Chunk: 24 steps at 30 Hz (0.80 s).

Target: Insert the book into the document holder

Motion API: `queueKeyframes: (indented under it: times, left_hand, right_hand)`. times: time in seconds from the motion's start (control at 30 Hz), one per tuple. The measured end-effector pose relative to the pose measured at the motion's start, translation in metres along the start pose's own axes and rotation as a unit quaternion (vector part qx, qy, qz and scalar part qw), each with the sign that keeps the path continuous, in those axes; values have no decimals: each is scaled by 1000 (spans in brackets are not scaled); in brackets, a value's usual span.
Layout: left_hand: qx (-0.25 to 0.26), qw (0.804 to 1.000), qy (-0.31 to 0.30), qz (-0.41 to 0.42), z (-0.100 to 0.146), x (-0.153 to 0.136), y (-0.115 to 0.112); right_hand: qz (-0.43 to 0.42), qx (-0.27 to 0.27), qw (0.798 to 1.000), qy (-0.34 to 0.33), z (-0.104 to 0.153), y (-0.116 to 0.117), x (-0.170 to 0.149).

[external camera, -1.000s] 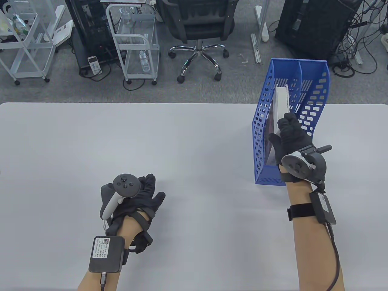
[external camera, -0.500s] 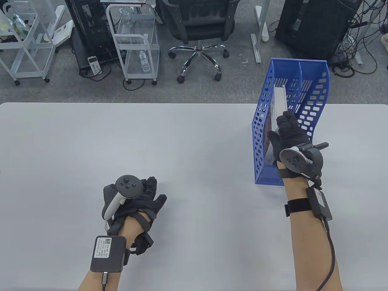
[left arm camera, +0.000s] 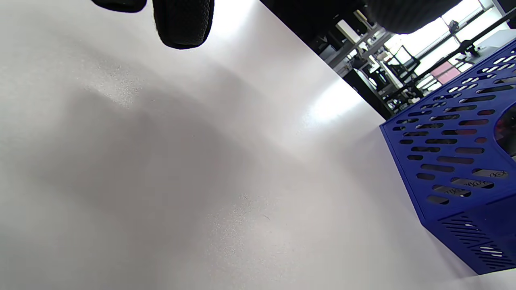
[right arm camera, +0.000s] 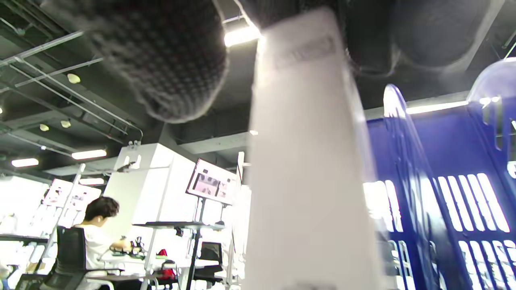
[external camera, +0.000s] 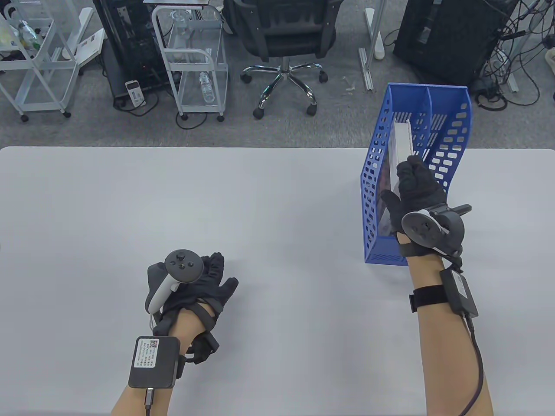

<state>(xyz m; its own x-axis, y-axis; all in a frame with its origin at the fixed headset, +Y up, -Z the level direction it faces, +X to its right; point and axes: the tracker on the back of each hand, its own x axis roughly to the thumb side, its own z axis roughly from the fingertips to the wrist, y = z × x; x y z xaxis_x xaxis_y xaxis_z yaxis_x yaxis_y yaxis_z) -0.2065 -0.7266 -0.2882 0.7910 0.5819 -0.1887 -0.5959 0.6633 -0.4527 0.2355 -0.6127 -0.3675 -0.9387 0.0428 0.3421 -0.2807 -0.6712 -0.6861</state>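
Observation:
A blue perforated document holder [external camera: 451,130] stands at the table's right far side, with two compartments. A white book [external camera: 402,138] stands on edge in its left compartment. My right hand [external camera: 412,186] grips the book's near upper edge, thumb on the left face, fingers on the right. In the right wrist view the book's white edge [right arm camera: 306,161] runs up between my thumb and fingers, with the holder's divider [right arm camera: 407,181] beside it. My left hand [external camera: 204,281] rests flat and empty on the table at the lower left. The holder's side [left arm camera: 455,161] shows in the left wrist view.
The white table [external camera: 260,208] ends at a far edge just behind the holder. Beyond it on the floor are an office chair [external camera: 282,39], white wire carts [external camera: 190,65] and computer towers [external camera: 451,34].
My right hand has shifted slightly forward with the book, which sits a little further into the left compartment. My left hand has barely moved.

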Motion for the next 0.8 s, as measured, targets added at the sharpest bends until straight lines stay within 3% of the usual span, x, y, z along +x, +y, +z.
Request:
queueKeyframes:
  times: [0.2, 0.3, 0.5, 0.67, 0.8]
  left_hand:
    - [38, 998, -40, -9, 7, 11, 9]
    - [53, 997, -55, -19, 12, 17, 10]
    - [48, 994, -80, -53, 15, 27, 4]
    - [-5, 990, -103, -96, 10, 32, -8]
    - [0, 990, -94, -102, 4, 29, -11]
  right_hand:
    - [-21, -27, 998, -52, 1, -30, 35]
    - [-80, 0, 996, -39, 7, -32, 61]
    - [-146, 169, 975, -10, 31, 1, 110]
    - [-202, 247, 948, 14, 54, 26, 131]
    - [-216, 345, 913, 35, 71, 44, 146]
